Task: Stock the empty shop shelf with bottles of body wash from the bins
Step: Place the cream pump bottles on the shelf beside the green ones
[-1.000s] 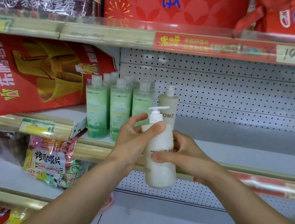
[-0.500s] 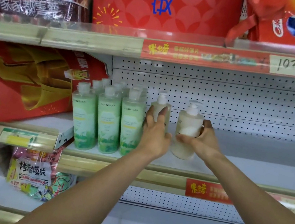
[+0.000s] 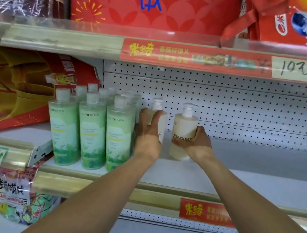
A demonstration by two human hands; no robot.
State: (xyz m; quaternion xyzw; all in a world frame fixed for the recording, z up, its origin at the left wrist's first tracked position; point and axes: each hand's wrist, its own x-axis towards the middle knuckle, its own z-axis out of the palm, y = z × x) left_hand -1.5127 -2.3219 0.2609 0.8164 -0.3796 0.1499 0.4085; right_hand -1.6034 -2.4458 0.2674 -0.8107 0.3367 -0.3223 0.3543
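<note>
On the middle shelf (image 3: 219, 181) of a shop rack, we reach forward with both bare arms toward 2 cream pump bottles standing upright near the perforated back panel (image 3: 251, 113). Our right hand (image 3: 195, 144) is wrapped around the right-hand pump bottle (image 3: 184, 126), thumb across its front just under the printed word "ZYOME" and fingers curled behind it; the bottle's base sits on the white shelf surface. Our left hand (image 3: 148, 134) rests against the second pump bottle (image 3: 160, 123), which stands just beside the first, on its left. The left fingers are straight and spread, laid flat on the bottle's front rather than closed around it, and they hide most of its label.

To the left of that bottle, touching or nearly touching it, stands a block of green bottles (image 3: 89, 131) with pale flat caps, 3 in the front row at the shelf edge and more rows behind. Further left, a large red and gold gift box (image 3: 9, 91) leans on the neighbouring shelf. Above us, the upper shelf carries a red patterned gift bag (image 3: 148, 0), and its edge strip holds a handwritten price tag (image 3: 300, 69) reading "10". Below the left side, a snack bag (image 3: 9, 197) lies on the lower shelf.
</note>
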